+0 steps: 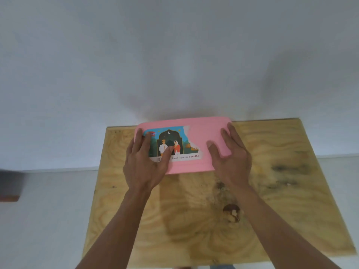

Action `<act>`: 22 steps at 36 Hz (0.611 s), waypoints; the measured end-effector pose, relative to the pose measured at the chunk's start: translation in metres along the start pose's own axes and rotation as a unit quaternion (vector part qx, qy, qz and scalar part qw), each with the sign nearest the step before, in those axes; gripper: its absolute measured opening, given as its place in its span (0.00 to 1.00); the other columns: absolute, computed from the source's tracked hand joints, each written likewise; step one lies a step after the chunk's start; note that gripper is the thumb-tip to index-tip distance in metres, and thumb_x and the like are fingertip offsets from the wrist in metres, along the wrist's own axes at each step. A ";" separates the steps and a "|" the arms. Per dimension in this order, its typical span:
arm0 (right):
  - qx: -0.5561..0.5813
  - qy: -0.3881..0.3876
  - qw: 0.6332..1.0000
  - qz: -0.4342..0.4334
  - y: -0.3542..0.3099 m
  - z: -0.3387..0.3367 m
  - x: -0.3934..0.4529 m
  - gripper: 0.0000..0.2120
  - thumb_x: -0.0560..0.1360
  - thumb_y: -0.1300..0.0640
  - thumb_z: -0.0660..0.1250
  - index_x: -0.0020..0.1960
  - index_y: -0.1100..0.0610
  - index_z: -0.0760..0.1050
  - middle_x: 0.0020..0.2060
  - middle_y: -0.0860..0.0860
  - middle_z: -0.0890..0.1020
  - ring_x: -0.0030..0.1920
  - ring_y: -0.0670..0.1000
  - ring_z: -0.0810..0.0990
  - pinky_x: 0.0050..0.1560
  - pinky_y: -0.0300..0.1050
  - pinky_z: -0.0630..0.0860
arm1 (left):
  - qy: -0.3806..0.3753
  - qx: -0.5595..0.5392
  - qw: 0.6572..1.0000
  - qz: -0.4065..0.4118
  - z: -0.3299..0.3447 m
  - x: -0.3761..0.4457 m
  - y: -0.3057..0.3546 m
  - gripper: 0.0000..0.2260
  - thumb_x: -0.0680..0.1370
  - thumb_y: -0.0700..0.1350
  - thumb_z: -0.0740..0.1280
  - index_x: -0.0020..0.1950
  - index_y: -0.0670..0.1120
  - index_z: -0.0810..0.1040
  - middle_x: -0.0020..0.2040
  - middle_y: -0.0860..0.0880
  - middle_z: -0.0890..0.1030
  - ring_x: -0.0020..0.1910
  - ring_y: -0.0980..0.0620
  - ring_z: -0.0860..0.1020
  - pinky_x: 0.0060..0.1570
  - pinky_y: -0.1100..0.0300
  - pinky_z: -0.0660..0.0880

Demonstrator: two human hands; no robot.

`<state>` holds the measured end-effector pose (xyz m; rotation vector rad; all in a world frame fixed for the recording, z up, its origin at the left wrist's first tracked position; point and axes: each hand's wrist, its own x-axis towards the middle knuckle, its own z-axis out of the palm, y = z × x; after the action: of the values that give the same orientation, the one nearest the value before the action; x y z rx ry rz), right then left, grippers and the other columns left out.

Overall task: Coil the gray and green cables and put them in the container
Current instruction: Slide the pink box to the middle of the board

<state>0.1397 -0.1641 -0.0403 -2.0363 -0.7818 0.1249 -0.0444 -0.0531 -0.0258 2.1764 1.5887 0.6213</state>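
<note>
A pink container (202, 133) with its lid on sits at the far middle of a plywood table (272, 191). A colourful printed sticker (174, 140) covers the left part of the lid. My left hand (144, 164) lies flat on the lid's left side, fingers straight, thumb across the sticker. My right hand (229, 154) presses flat on the lid's right side with fingers spread. No gray or green cable is in view; the lid hides what is inside.
The table stands against a plain white wall (174, 55). A dark knot hole (231, 211) marks the wood near my right forearm. A dark object (10, 184) sits on the floor at the far left.
</note>
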 end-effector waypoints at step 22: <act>-0.193 -0.116 0.974 -0.035 0.000 0.010 0.030 0.27 0.80 0.40 0.56 0.77 0.45 0.61 0.79 0.44 0.59 0.73 0.58 0.68 0.62 0.57 0.75 | -0.106 0.154 0.981 0.044 0.016 0.036 0.007 0.30 0.81 0.65 0.48 0.81 0.53 0.56 0.83 0.53 0.53 0.82 0.48 0.44 0.77 0.41 0.46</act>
<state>0.1600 -0.1394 -0.0398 -2.3854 -1.0904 0.1843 -0.0203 -0.0209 -0.0308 2.4495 1.5645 0.1635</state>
